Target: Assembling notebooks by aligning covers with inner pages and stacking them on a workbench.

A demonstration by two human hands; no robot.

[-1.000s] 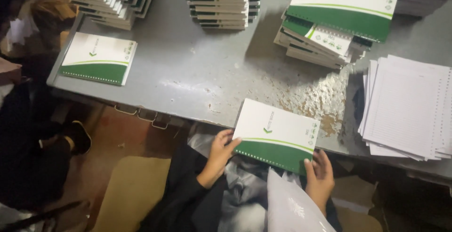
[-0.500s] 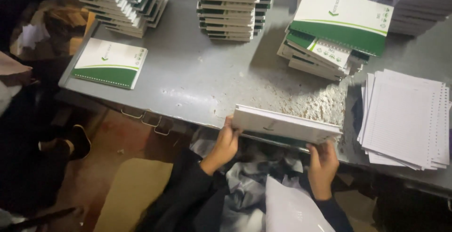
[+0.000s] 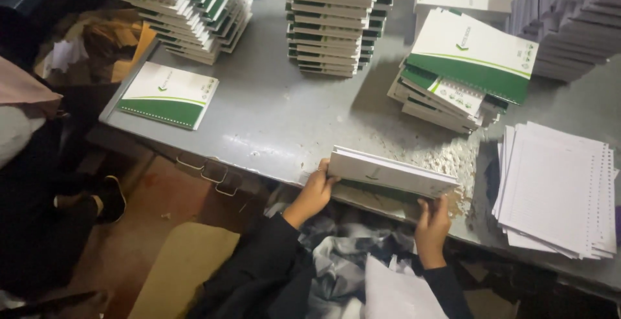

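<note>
I hold a white-and-green spiral notebook point(image 3: 388, 171) tilted up on edge over the near rim of the grey metal table point(image 3: 278, 118). My left hand point(image 3: 317, 186) grips its left end. My right hand point(image 3: 432, 225) grips its right end from below. The cover faces away, so I see mostly the white page block. Paper punch dust point(image 3: 459, 164) lies on the table just behind the notebook.
A single notebook point(image 3: 169, 95) lies at the table's left corner. Tall notebook stacks point(image 3: 336, 21) stand at the back, a fanned stack point(image 3: 194, 8) to their left, a loose pile point(image 3: 462, 73) at right. Punched white sheets point(image 3: 556, 189) lie far right. A person's dark-clothed leg point(image 3: 39, 183) is at left.
The notebook lay flat at the table edge; I have lifted and tipped it up on edge with both hands, which stay on its two ends.
</note>
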